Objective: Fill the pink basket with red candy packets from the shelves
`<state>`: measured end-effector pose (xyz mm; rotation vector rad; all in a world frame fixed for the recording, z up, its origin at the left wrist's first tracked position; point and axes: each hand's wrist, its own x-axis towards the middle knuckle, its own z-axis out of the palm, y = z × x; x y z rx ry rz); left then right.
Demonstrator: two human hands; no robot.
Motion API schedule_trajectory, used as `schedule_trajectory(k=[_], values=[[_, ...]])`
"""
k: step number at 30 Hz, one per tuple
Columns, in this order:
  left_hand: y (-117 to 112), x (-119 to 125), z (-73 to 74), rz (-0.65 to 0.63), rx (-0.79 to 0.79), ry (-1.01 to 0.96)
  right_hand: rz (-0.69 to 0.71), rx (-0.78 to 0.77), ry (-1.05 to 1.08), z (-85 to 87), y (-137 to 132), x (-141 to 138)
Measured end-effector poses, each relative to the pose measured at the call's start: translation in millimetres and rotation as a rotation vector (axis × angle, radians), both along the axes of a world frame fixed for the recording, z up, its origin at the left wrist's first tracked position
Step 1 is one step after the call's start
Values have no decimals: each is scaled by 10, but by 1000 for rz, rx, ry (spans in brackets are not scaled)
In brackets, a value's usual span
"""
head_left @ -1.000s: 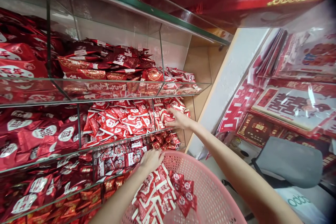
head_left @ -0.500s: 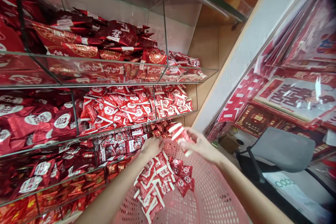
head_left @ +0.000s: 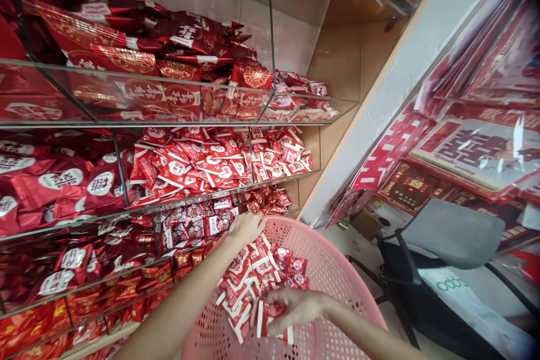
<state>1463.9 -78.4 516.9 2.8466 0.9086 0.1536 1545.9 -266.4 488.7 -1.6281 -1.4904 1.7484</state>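
A pink perforated plastic basket [head_left: 358, 292] stands below the shelves, with a pile of small red-and-white candy packets [head_left: 244, 287] inside. My left hand [head_left: 247, 229] is closed over its far rim, next to the lowest shelves. Down inside the basket, my right hand [head_left: 293, 309] is closed around a few red packets with white ends [head_left: 265, 318], just over the near side of the pile. How many it holds I cannot tell. Several smaller red packets [head_left: 298, 273] lie at the pile's right side.
Glass-fronted shelves [head_left: 169, 124] filled with red wrapped packets rise at the left and ahead. A white post [head_left: 354, 152] borders them. On the right are a grey-backed chair [head_left: 455, 233] with a white bag [head_left: 459, 298] on it, and red printed packages [head_left: 468, 152] behind.
My right hand has come down from above the far rim into the basket, bringing the packets to the pile. My left hand stays on the rim. The view has shifted slightly.
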Motion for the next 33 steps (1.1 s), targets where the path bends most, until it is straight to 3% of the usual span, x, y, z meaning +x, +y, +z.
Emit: schedule_trajectory(k=[6,9,14,21,33], values=[[-7,-8,19,3,-29,-3,-280,-140,241,-91,-45,-28],[-6,-7,25,4,-31,3,-355,-249,327,-133,-48,-56],[-6,-4,25,0,-42,3,-410,-352,489,-181,-33,-107],[-10,-7,22,3,-25,-6,-370,-390,507,-190,-60,-89],[-28,-8,41,24,-27,9,-537,-400,572,-214,-54,-173]])
